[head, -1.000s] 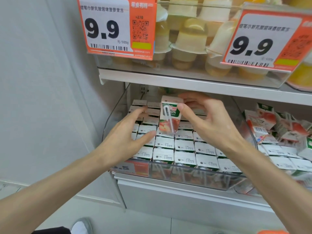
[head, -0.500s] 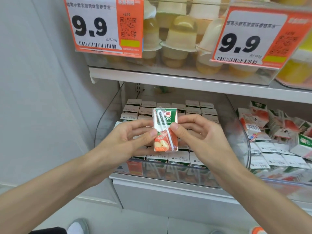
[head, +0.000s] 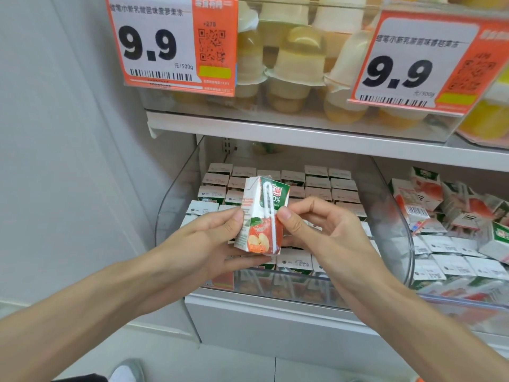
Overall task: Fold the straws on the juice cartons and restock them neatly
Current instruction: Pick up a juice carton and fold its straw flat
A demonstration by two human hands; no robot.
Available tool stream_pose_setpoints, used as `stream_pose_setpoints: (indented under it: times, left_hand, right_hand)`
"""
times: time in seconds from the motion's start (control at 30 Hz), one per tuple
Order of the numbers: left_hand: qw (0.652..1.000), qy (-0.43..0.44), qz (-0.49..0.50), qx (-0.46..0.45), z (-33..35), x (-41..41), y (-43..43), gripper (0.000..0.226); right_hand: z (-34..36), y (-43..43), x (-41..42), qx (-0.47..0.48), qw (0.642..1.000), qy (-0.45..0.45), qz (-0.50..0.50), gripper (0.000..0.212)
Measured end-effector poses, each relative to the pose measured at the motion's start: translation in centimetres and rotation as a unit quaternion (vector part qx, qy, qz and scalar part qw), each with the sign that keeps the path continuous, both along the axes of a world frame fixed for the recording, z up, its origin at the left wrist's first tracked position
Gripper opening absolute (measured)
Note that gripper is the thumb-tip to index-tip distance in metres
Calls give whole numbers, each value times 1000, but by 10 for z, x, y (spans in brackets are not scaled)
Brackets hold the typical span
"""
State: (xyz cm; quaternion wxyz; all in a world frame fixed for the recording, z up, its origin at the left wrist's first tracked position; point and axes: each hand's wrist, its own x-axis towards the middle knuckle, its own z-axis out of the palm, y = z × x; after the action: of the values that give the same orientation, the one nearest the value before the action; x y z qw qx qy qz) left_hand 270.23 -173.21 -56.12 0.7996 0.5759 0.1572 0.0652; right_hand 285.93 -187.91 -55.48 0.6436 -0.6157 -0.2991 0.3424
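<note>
One juice carton [head: 260, 216] is held up in front of the lower shelf, between both hands, above the front rows of the stocked cartons [head: 316, 186]. It is tilted slightly, top leaning to the right, w/ the apple picture on the front face turned toward the camera. A white straw [head: 268, 209] is seen running down that front face, bent over in a loop near the carton's top.

The left hand [head: 201, 244] is wrapped around the carton's lower left: thumb pressed on the side panel, fingers curled underneath and behind. The right hand [head: 330, 232] is closed on the right edge, thumb tip set against the front just beside the straw, the other fingers curled behind. Whether the thumb touches the straw itself cannot be told.

Behind the hands, a clear bin [head: 177, 191] is filled w/ cartons packed upright in tidy rows, tops showing. To the right, a second bin [head: 454, 301] is seen w/ its cartons [head: 429, 213] lying jumbled at various angles toward the back. On the upper shelf [head: 303, 130], jelly cups [head: 297, 59] are stacked behind two orange price tags [head: 170, 42] [head: 418, 62], each marked 9.9. A shoe [head: 126, 370] is visible at the bottom edge, on the floor.
</note>
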Motion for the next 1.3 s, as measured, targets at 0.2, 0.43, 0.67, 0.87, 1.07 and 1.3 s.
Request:
stream_pose_setpoints:
  times: [0.2,0.43,0.67,0.87,1.07,1.3]
  left_hand:
    - [999,4,11,51,2,-3,4,41]
    - [996,19,84,39,2,-3,3,51]
    - [996,19,85,18,3,-3,5,47]
    - [992,43,119,16,3,1,1,63]
    - [989,40,130,53,-1,-2,5,44]
    - [986,21,128,109,-1,-1,3,41]
  right_hand:
    - [5,-2,-2,-50,995,-65,59,31]
    - [5,0,2,-57,993,-62,83,41]
    - [1,0,2,-48,994,-70,69,32]
    - [-2,1,0,-64,983,-151,78,32]
    - [-2,1,7,-51,995,-74,45,36]
    - [1,1,3,-53,994,-66,66,27]
